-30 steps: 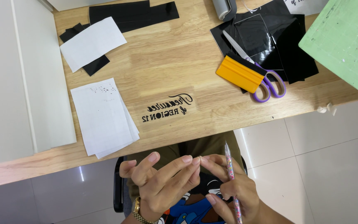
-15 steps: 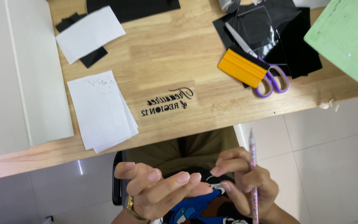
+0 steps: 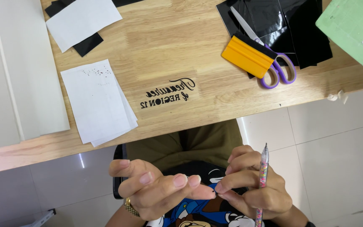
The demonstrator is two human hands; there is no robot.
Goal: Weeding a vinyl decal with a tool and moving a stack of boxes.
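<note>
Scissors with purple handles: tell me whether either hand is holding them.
No. The scissors lie on the wooden table, while both the left hand and right hand are below its edge.

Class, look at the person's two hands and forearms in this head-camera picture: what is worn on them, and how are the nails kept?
Both hands are bare, no gloves or rings showing. The left hand has a gold-coloured watch at the wrist and short, unpainted nails. The right hand shows no sleeve; a dark edge at its wrist is too cropped to identify.
</note>
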